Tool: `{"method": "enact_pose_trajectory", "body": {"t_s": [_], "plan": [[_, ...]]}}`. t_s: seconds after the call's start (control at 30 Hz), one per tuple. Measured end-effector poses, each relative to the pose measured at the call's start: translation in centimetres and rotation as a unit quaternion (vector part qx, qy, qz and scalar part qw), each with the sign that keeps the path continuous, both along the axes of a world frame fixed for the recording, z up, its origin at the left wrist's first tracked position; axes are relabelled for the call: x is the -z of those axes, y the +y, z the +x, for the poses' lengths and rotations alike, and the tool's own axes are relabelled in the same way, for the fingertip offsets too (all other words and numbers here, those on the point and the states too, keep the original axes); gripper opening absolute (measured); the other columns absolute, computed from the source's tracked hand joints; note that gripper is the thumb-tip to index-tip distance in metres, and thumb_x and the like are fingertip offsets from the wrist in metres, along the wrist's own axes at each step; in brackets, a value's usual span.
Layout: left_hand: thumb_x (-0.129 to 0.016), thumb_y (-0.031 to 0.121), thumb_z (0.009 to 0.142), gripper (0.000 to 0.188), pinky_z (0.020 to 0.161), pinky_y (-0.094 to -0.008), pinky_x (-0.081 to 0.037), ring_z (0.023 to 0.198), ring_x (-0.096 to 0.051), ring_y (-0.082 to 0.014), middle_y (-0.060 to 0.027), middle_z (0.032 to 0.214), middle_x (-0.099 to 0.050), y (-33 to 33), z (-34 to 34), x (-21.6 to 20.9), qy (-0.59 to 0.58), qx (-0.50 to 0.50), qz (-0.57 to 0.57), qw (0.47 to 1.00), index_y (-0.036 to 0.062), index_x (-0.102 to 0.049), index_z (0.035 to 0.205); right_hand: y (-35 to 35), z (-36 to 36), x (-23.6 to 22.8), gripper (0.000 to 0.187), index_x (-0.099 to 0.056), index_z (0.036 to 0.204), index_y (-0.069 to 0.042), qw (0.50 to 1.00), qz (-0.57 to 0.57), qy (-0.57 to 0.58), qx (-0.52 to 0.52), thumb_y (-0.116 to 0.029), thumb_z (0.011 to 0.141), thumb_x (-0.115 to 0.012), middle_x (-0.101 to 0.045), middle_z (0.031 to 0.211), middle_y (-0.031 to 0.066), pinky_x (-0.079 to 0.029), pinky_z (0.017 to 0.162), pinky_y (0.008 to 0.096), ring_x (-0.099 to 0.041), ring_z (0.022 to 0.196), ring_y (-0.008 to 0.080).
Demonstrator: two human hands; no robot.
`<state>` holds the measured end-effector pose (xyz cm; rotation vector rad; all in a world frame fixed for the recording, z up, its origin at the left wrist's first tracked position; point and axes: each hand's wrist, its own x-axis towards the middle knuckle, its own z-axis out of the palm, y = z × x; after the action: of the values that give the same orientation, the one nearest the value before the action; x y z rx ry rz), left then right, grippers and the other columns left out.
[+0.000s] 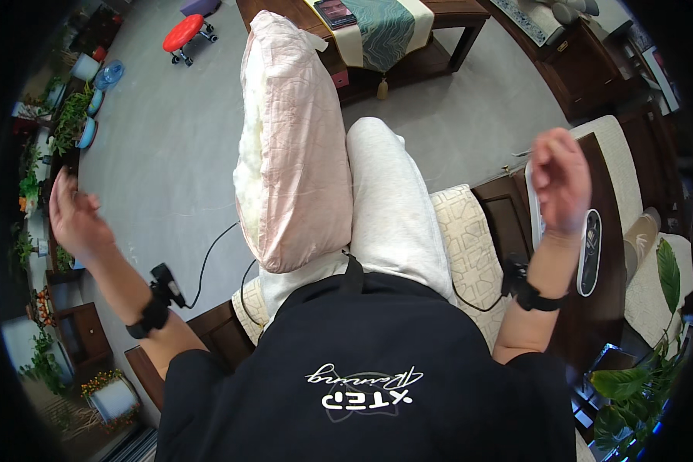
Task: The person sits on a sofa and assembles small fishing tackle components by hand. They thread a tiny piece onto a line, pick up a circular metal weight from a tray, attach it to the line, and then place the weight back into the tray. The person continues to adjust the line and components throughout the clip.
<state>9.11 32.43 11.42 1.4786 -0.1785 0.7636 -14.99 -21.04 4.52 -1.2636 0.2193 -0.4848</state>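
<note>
Across my left thigh lies a pale pink pillow (304, 162), its left long side gaping so that white fluffy stuffing (248, 165) shows. Very thin pale lines, like thread, cross the pillow and run out to its sides; where they end I cannot make out. My left hand (78, 218) is raised far out to the left, away from the pillow, with its fingers apart and slightly blurred. Out to the right, my right hand (560, 182) is lifted with its fingers curled together. Whatever may be between those fingers is too small to name.
A dark wooden table (470, 19) with a green and cream runner (385, 35) stands ahead. A red wheeled stool (183, 33) is at far left. Potted plants (73, 119) line the left side. Beside my right arm is a dark wooden surface with a white oblong object (589, 254).
</note>
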Motion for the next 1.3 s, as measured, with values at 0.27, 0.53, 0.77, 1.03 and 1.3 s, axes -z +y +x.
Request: {"method": "enact_pose_trajectory", "body": {"t_s": [0.27, 0.53, 0.77, 1.03, 1.3], "plan": [[-0.058, 0.019, 0.094, 0.034, 0.047, -0.0215, -0.046, 0.058, -0.055, -0.0063, -0.0067, 0.098, -0.064, -24.8, -11.3, 3.1, 0.286, 0.573, 0.185, 0.745, 0.0003, -0.056, 0.122, 9.9, 4.6, -0.6, 0.01, -0.056, 0.092, -0.005, 0.947, -0.04, 0.062, -0.312, -0.015, 0.094, -0.056, -0.06, 0.075, 0.0016, -0.036, 0.046, 0.0158, -0.047, 0.055, 0.002], [-0.061, 0.016, 0.093, 0.019, 0.046, -0.0204, -0.045, 0.057, -0.052, -0.0035, 0.0028, 0.07, -0.057, -25.2, -10.7, 4.9, 0.329, 0.572, 0.227, 0.717, -0.0004, -0.064, 0.103, 9.3, 4.3, 0.1, 0.01, -0.054, 0.092, -0.004, 0.957, 0.007, 0.083, -0.277, -0.013, 0.095, -0.054, -0.059, 0.071, 0.0023, -0.033, 0.042, 0.0161, -0.046, 0.05, 0.0028], [-0.063, 0.014, 0.091, 0.012, 0.045, -0.0217, -0.047, 0.059, -0.053, -0.005, 0.002, 0.072, -0.057, -19.4, -7.4, 4.3, 0.295, 0.437, 0.088, 0.845, 0.0022, -0.065, 0.093, 8.1, 4.2, 0.8, 0.009, -0.053, 0.092, -0.004, 0.97, 0.039, 0.082, -0.224, -0.013, 0.095, -0.053, -0.055, 0.066, 0.0001, -0.032, 0.039, 0.0162, -0.045, 0.048, 0.0029], [-0.063, 0.018, 0.092, 0.01, 0.04, -0.0193, -0.033, 0.042, -0.026, 0.0001, 0.0109, 0.056, -0.038, -11.3, -6.8, 5.2, 0.344, 0.254, 0.067, 0.902, 0.0074, -0.061, 0.094, 6.0, 4.3, 1.7, 0.011, -0.052, 0.091, -0.004, 0.977, 0.11, 0.064, -0.173, -0.014, 0.095, -0.054, -0.051, 0.067, 0.0003, -0.037, 0.038, 0.0182, -0.048, 0.05, 0.0062], [-0.065, 0.02, 0.09, 0.014, 0.043, -0.0191, -0.034, 0.055, -0.04, 0.0002, 0.0082, 0.069, -0.05, -8.4, -6.8, 6.3, 0.356, 0.207, 0.182, 0.893, 0.006, -0.063, 0.091, 7.0, 4.9, 1.4, 0.011, -0.053, 0.093, -0.003, 0.974, 0.117, 0.058, -0.186, -0.014, 0.094, -0.055, -0.05, 0.068, 0.0007, -0.04, 0.038, 0.0202, -0.049, 0.051, 0.0069]]}}
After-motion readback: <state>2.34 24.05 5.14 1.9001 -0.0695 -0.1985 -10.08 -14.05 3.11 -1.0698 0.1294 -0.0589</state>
